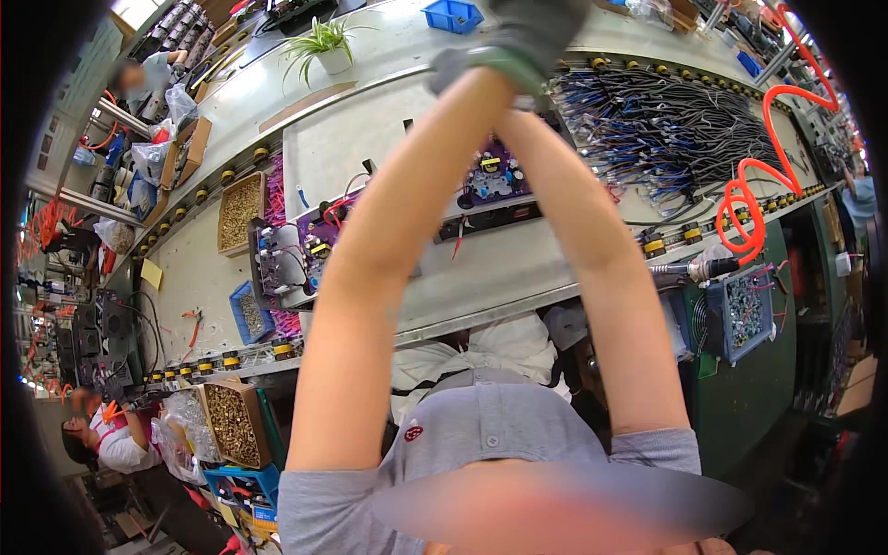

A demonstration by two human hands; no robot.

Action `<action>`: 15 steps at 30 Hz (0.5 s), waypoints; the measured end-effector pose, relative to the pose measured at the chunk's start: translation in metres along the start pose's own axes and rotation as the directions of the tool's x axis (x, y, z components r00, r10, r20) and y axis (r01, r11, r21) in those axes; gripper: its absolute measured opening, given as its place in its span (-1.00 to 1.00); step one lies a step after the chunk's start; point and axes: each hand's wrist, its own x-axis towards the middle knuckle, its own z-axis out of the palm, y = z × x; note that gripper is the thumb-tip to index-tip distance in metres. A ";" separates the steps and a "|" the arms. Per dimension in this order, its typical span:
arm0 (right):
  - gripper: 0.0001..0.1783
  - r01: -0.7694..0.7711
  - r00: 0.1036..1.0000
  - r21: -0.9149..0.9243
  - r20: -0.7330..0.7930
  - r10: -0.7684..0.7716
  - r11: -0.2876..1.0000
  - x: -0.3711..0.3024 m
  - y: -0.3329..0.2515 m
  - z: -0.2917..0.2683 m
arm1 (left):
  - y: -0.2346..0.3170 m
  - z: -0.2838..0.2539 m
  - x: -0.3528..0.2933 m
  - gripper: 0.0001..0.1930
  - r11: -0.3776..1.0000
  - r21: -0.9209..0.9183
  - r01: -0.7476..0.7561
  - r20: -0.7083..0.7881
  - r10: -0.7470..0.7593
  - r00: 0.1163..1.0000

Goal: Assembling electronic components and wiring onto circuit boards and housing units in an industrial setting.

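Both my forearms stretch up and away over the bench, meeting and overlapping at the wrists. I wear dark grey gloves with greenish cuffs. My left hand [541,26] is blurred and partly cut off by the upper edge; its fingers cannot be made out. My right hand [448,72] is mostly hidden behind the left wrist, with only a blurred bit of glove showing. Beneath the arms, a purple circuit board [499,176] sits on a dark chassis, partly covered. Left of it another board unit [319,248] with red wires stands on the line. Neither hand visibly touches them.
Many black and blue cables [666,129] lie at the right, by a coiled red air hose [740,208] and a power screwdriver [708,269]. Bins of small parts include a cardboard box [241,213] and a blue bin [252,313]. A potted plant [335,60] stands beyond. Another person [125,449] is at left.
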 end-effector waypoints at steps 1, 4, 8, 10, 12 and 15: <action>-0.63 -0.044 0.998 0.210 0.062 0.032 0.977 0.000 -0.021 0.008 | 0.032 0.009 -0.008 -0.68 0.994 -0.094 -0.051 -0.030 0.048 0.998; -0.62 0.231 0.973 0.458 -0.084 -0.217 0.858 -0.008 -0.075 0.016 | 0.105 0.027 -0.050 -0.64 0.917 -0.398 -0.010 0.086 0.048 0.995; -0.69 0.302 0.943 0.183 0.083 -0.321 0.936 -0.058 -0.090 -0.001 | 0.105 0.027 -0.078 -0.59 0.878 -0.354 -0.322 0.184 0.403 0.897; -0.70 0.463 0.877 0.082 0.098 -0.470 0.882 -0.084 -0.090 -0.012 | 0.073 0.025 -0.066 -0.58 0.795 -0.197 -0.574 0.221 0.606 0.764; -0.71 0.488 0.866 0.076 0.084 -0.493 0.870 -0.097 -0.090 -0.018 | 0.037 0.018 -0.046 -0.59 0.771 -0.015 -0.636 0.219 0.623 0.750; -0.72 0.431 0.892 0.150 0.079 -0.446 0.890 -0.090 -0.095 -0.012 | 0.044 0.021 -0.057 -0.60 0.831 0.020 -0.557 0.263 0.533 0.804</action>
